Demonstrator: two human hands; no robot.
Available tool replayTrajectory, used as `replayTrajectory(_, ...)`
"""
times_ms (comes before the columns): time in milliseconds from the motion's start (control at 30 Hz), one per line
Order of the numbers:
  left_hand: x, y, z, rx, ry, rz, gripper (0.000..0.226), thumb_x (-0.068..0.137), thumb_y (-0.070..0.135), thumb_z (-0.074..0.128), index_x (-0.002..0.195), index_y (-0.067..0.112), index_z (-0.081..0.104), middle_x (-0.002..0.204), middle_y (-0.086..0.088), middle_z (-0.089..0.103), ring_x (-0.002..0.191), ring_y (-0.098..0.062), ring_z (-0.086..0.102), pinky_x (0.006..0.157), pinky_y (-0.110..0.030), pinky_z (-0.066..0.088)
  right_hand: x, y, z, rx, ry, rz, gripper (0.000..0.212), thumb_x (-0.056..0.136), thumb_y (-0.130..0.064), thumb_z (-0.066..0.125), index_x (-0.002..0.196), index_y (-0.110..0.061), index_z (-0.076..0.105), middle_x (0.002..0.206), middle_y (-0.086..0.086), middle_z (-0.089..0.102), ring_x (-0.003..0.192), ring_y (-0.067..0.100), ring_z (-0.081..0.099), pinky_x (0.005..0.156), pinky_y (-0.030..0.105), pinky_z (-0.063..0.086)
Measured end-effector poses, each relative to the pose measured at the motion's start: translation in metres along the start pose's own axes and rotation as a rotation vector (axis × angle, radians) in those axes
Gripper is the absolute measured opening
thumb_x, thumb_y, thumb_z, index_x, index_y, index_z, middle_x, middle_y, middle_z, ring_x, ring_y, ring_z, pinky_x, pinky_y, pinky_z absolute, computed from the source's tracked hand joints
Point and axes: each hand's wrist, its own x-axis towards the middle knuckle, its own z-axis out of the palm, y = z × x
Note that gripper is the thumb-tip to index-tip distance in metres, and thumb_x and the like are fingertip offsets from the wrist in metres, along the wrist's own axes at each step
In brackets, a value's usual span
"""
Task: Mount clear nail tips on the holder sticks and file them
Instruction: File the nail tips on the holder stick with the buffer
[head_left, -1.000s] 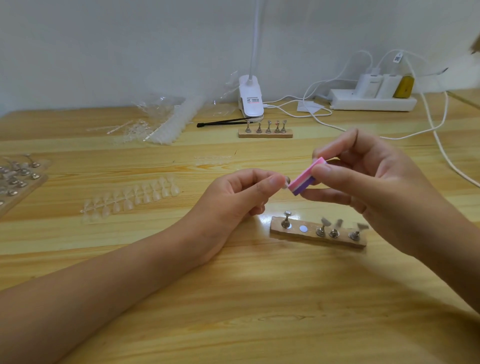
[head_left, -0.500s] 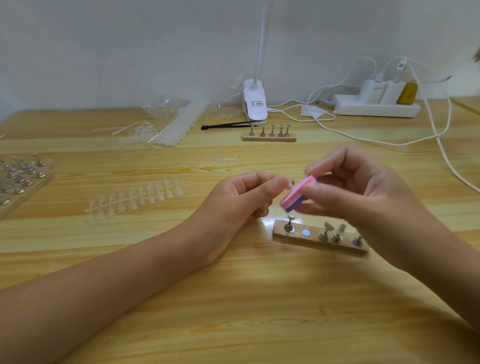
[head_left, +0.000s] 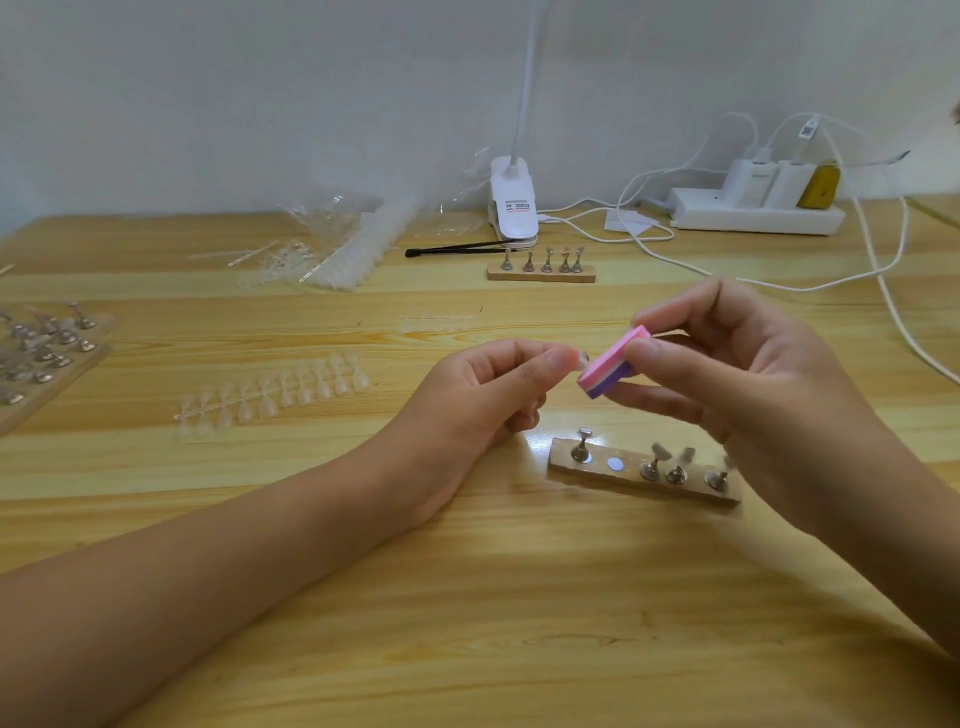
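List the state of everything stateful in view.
Left hand: pinches nail tip.
Right hand: grips file block, against the tip.
Near base: four slots filled, one empty.
Far base: all five slots filled.
Power strip: chargers plugged in.

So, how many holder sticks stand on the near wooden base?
4 holder sticks: one at the left end, two close together right of the empty spot, one at the right end, partly behind the right hand.

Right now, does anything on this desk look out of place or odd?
The near wooden stand has one bare round spot, second from its left end, with no stick on it. The left hand pinches something small against the pink block, probably that stick.
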Motion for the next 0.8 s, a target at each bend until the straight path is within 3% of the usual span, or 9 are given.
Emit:
replayTrajectory(167, -0.001, 0.0, 0.0, 0.005, -0.004, 0.001, 0.029, 0.073, 0.049, 0.072, 0.092, 0.027, 0.078, 0.067, 0.015, 0.055, 0.065, -0.004, 0.047, 0.075, -0.023, 0.042, -0.002, 0.005, 0.0, -0.048, -0.132, 0.038, 0.032, 0.068, -0.021, 0.083, 0.091, -0.009, 0.063, 0.086, 0.01, 0.075, 0.084, 0.024, 0.075, 0.072, 0.026, 0.059)
replayTrajectory(367, -0.004, 0.001, 0.004, 0.085, -0.049, 0.03, 0.014, 0.078, 0.041, 0.074, 0.087, 0.031, 0.077, 0.072, 0.021, 0.064, 0.065, 0.003, 0.052, 0.074, -0.021, 0.043, 0.007, -0.002, -0.018, -0.083, -0.101, -0.044, 0.024, 0.071, -0.029, 0.077, 0.094, -0.024, 0.077, 0.095, 0.002, 0.075, 0.09, 0.018, 0.073, 0.078, 0.027, 0.058)
replayTrajectory(500, -0.005, 0.002, 0.004, 0.108, -0.041, 0.029, 0.022, 0.079, 0.038, 0.073, 0.094, 0.022, 0.075, 0.07, 0.019, 0.064, 0.063, 0.002, 0.05, 0.069, -0.017, 0.042, 0.006, -0.01, -0.023, -0.243, -0.325, 0.006, 0.023, 0.078, -0.03, 0.078, 0.101, -0.027, 0.076, 0.1, 0.001, 0.075, 0.091, 0.016, 0.073, 0.074, 0.021, 0.057)
replayTrajectory(700, -0.009, 0.004, 0.007, 0.118, -0.101, 0.069, 0.019, 0.079, 0.034, 0.07, 0.092, 0.021, 0.073, 0.078, 0.017, 0.071, 0.066, 0.008, 0.061, 0.066, -0.005, 0.044, 0.011, -0.009, -0.03, -0.195, -0.222, 0.018, 0.029, 0.075, -0.036, 0.071, 0.102, -0.025, 0.077, 0.104, 0.002, 0.074, 0.095, 0.016, 0.072, 0.074, 0.023, 0.057)
replayTrajectory(800, -0.01, 0.005, 0.007, 0.117, -0.103, 0.068, 0.02, 0.077, 0.035, 0.071, 0.092, 0.022, 0.075, 0.078, 0.011, 0.069, 0.066, 0.006, 0.06, 0.066, -0.005, 0.044, 0.01, -0.008, -0.031, -0.257, -0.343, 0.077, 0.022, 0.081, -0.03, 0.072, 0.101, -0.025, 0.076, 0.102, 0.001, 0.075, 0.093, 0.015, 0.073, 0.072, 0.02, 0.057)
